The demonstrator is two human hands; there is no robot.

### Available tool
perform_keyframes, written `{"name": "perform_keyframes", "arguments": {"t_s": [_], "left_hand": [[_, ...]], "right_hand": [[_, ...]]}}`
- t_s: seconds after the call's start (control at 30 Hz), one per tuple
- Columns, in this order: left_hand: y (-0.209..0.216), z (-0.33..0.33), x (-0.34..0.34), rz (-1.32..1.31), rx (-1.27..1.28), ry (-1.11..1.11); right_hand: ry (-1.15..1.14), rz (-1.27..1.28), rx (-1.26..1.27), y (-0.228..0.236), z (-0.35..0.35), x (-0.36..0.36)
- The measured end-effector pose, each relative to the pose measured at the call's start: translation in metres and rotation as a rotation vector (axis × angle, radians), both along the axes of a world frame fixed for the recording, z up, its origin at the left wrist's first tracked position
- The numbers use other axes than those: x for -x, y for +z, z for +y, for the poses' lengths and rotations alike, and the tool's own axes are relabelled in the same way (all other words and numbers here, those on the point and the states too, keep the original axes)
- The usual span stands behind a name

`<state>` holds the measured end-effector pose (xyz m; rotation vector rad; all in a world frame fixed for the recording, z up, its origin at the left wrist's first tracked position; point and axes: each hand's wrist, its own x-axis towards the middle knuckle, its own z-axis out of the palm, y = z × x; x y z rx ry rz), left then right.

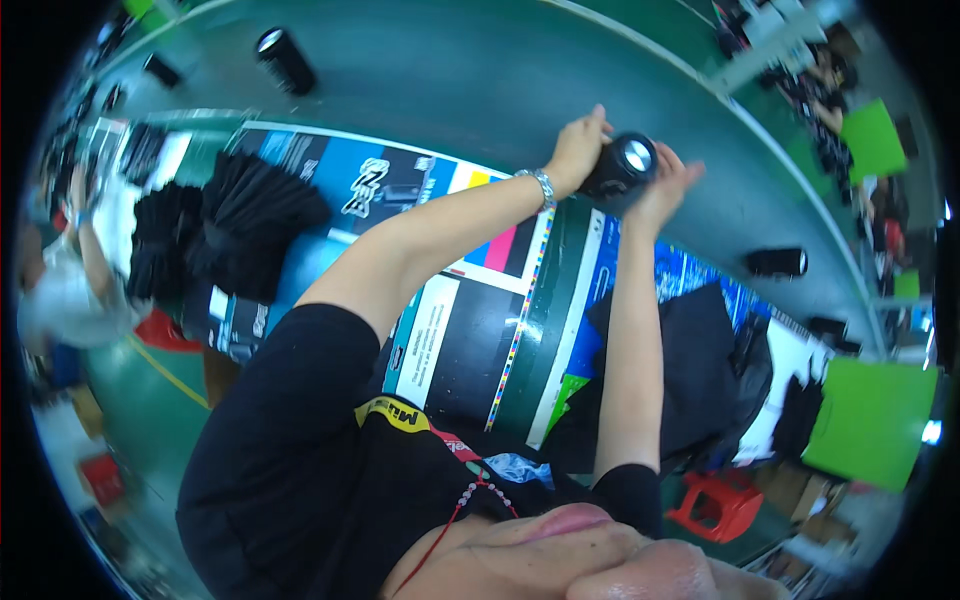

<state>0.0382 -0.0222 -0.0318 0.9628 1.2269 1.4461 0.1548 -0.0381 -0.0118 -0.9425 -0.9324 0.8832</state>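
A black cylindrical speaker (612, 172) with a shiny silver round end is held between my two hands above the dark green belt. On its left side, my left hand (577, 152) grips it, a metal bracelet at the wrist. The palm side of my right hand (658, 192) presses against its right side, with some fingertips sticking out past it. My hands cover part of the cylinder's sides. Beneath my arms, printed sheets (420, 340) in blue, black and colour bars cover the near worktop.
Similar black cylinders stand or lie on the belt (440, 70): one at the upper left (286, 62), one at the right (777, 262). Black cloth bundles (255, 225) lie left, black bags (690, 370) right. A red stool (715, 505) stands lower right. Another person (80, 285) works at far left.
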Motion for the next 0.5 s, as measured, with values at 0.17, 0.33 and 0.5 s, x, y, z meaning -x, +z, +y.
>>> {"name": "perform_keyframes", "arguments": {"t_s": [0.17,0.33,0.5], "left_hand": [[0.01,-0.059,0.055,0.128,-0.122,-0.021],[0.043,-0.188,0.148,0.46,-0.219,-0.187],[0.072,-0.289,0.23,0.774,-0.355,0.106]], "right_hand": [[-0.145,-0.896,-0.163,0.02,-0.056,0.019],[-0.313,-0.846,-0.102,0.031,-0.029,0.016],[-0.301,-0.971,0.021,0.024,0.006,-0.013]]}}
